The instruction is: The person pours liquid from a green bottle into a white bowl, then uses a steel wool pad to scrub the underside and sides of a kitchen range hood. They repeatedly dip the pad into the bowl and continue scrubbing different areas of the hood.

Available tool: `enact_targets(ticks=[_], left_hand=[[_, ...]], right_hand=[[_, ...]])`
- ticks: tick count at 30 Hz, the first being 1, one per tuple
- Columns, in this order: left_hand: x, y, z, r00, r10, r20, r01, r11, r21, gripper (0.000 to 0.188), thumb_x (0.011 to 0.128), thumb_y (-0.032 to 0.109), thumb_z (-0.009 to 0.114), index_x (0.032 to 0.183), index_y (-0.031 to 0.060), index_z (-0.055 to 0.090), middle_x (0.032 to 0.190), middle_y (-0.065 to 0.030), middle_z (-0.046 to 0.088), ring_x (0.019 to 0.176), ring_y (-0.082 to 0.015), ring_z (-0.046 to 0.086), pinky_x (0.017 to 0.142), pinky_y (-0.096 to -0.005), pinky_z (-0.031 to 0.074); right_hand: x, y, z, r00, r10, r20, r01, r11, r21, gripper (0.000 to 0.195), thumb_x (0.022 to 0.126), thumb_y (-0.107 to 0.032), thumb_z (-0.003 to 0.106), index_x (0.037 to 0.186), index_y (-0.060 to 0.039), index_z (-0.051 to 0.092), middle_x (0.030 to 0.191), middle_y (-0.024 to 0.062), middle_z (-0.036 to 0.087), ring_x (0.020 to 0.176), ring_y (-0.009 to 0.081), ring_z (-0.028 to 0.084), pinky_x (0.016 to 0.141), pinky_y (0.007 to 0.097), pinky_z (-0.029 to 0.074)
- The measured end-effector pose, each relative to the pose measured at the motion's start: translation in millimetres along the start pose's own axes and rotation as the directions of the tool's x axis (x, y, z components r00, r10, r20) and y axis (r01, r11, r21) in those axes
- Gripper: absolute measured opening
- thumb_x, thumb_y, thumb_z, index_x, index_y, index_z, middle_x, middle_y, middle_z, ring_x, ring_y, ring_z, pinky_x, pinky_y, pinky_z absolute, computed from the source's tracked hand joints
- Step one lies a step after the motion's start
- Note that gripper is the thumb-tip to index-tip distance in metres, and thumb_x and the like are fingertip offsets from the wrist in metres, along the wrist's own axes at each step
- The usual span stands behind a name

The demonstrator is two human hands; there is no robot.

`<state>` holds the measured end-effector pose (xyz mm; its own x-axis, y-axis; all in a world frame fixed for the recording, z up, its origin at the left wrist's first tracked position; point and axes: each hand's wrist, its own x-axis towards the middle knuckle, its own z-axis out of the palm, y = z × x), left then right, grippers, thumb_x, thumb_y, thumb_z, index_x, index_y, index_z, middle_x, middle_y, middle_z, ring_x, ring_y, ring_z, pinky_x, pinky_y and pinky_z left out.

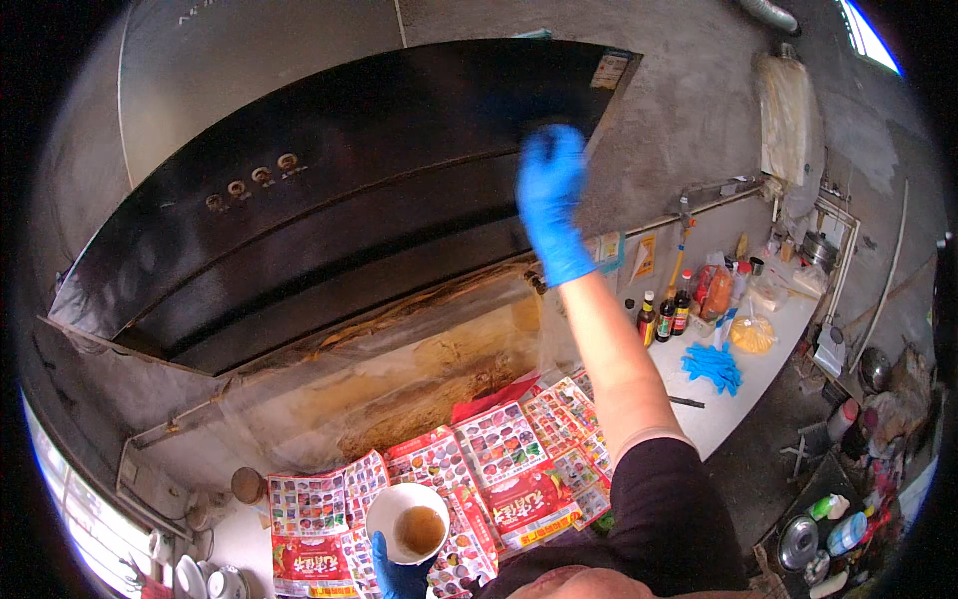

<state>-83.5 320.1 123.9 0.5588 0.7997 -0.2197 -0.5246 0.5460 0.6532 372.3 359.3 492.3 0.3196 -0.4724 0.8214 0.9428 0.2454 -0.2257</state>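
Observation:
My right hand, in a blue glove, is raised against the front of a black range hood. Its fingers are blurred and curled, and something dark shows at the fingertips; whether it holds anything is unclear. Low in the view my left hand, also gloved in blue, grips a white bowl from below and the side. Brown liquid lies in the bowl. Under it, printed flyers cover the surface below the hood. The wall strip beneath the hood has brown grease stains.
At right a white counter bears sauce bottles, spare blue gloves and a bag of yellow food. White bowls stand at lower left. A wrapped water heater hangs on the far wall. The hood's edge juts out overhead.

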Motion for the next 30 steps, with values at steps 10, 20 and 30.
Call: enact_targets(ticks=[10,20,30], left_hand=[[-7,-7,37,0.985,0.171,-0.017,-0.168,0.979,0.114,0.07,0.094,0.055,0.04,0.145,0.0078,0.032,0.141,-0.0185,0.043,0.125,-0.0371,0.049,0.094,-0.0551,0.049],[-13,-17,48,0.995,0.093,-0.042,-0.089,0.994,0.07,0.064,0.097,0.05,0.039,0.141,0.0037,0.034,0.138,-0.0183,0.045,0.124,-0.0323,0.05,0.098,-0.0486,0.048],[-33,-37,34,0.963,0.071,-0.26,-0.047,0.994,0.097,0.066,0.093,0.064,0.036,0.138,0.0158,0.043,0.121,-0.0065,0.062,0.094,-0.019,0.063,0.055,-0.03,0.042]], right_hand=[[40,36,-29,0.999,-0.032,0.023,0.034,0.997,-0.073,0.014,0.087,-0.007,0.061,0.098,0.0003,0.059,0.089,0.0154,0.063,0.082,0.0274,0.06,0.072,0.0388,0.049],[-22,-29,15,0.739,-0.493,0.46,0.578,0.814,-0.055,0.02,0.082,-0.019,0.071,0.099,-0.0103,0.065,0.086,0.0105,0.063,0.079,0.0297,0.061,0.068,0.0391,0.049],[-47,-55,43,0.81,-0.484,0.332,0.52,0.854,-0.024,0.014,0.085,-0.019,0.069,0.095,-0.0095,0.067,0.079,0.0082,0.064,0.071,0.0233,0.061,0.062,0.036,0.048]])
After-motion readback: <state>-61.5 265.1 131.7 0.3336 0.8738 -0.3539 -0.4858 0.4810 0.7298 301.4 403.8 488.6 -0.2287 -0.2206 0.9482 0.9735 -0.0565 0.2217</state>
